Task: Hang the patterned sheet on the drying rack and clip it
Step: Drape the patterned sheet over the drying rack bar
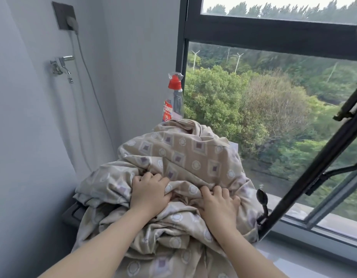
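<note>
Filling the lower centre of the frame, the patterned sheet [185,155] lies bunched in a tall, crumpled heap beside the window [273,34]. It is beige cloth printed with purple-centred squares and pale rings, deeply creased and folded over itself. Both hands sit close together on its near slope. The left hand [149,194] has its fingers curled into a fold, and the right hand [219,205] likewise bunches cloth under bent fingers. A red-capped bottle [174,101] stands just behind the heap.

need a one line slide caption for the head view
The left hand and right hand grip the bunched sheet beside a window, a bottle behind it.
</note>
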Tool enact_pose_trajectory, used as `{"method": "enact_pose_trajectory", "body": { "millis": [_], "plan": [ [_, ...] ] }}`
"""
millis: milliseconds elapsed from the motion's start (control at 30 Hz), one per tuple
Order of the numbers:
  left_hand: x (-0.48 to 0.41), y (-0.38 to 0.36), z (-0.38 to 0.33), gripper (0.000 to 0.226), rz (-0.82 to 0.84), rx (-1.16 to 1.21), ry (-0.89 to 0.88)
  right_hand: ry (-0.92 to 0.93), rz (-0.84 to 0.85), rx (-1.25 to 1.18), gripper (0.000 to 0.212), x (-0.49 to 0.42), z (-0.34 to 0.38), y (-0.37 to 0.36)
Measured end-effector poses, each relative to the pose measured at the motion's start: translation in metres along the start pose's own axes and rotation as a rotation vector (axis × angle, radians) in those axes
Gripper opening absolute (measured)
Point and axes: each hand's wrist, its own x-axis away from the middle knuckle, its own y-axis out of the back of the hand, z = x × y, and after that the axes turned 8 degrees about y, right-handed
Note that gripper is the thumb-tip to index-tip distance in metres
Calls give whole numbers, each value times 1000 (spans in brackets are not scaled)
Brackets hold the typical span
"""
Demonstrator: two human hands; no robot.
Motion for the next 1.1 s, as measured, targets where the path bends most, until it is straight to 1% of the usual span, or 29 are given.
{"method": "enact_pose_trajectory", "body": {
  "millis": [133, 200, 267, 367, 400, 433, 467, 500, 533, 567, 633, 700, 733, 767, 833, 867, 933, 1000, 1033, 1100],
  "plan": [
    [2, -6, 1, 27, -86, 28, -16, 18, -18, -52, 49, 0, -2, -6],
    [2, -6, 2, 24, -107, 46, -25, 22, -7, -115, 40, 1, -4, -2],
    [3, -4, 2, 22, -96, 95, -24, -1, 23, -202, 30, -2, -7, 0],
    [3, -2, 6, 24, -75, 200, -39, -7, 47, -318, 23, -1, -14, 6],
    [4, 2, 8, 31, -31, 230, -38, -17, 45, -363, 21, -1, -14, 10],
    [4, 7, 10, 44, 34, 235, -36, -26, 34, -407, 19, -1, -14, 13],
    [4, 14, 13, 60, 136, 226, -32, -33, 23, -447, 20, 0, -14, 16],
    [4, 21, 16, 73, 231, 201, -26, -37, 9, -475, 25, 0, -14, 18],
    [4, 26, 19, 79, 275, 164, -35, -45, -6, -492, 29, 1, -12, 22],
    [4, 31, 20, 76, 288, 123, -42, -52, -24, -490, 31, 2, -11, 26],
    [3, 42, 19, 53, 224, 101, -39, -61, -65, -455, 29, 4, -7, 35],
    [2, 55, 14, 34, 180, 214, 35, -65, -95, -466, 37, 8, -3, 46],
    [0, 62, 11, 27, 169, 306, 87, -52, -92, -497, 46, 11, 0, 54],
    [-3, 70, 8, 22, 150, 385, 135, -21, -66, -529, 60, 13, 3, 61],
    [-8, 85, 3, 15, 91, 450, 183, 86, 33, -537, 95, 20, 11, 73],
    [-9, 91, 2, 13, 66, 477, 193, 119, 90, -515, 106, 22, 15, 76],
    [-9, 99, 3, 13, 49, 585, 204, 109, 185, -454, 114, 28, 18, 75],
    [-2, 106, 4, 14, 71, 714, 203, 11, 253, -381, 110, 32, 16, 70],
    [2, 109, 5, 13, 93, 767, 198, -33, 263, -334, 100, 34, 14, 68],
    [9, 112, 8, 20, 131, 839, 183, -84, 204, -250, 63, 34, 10, 65]
  ]
}}
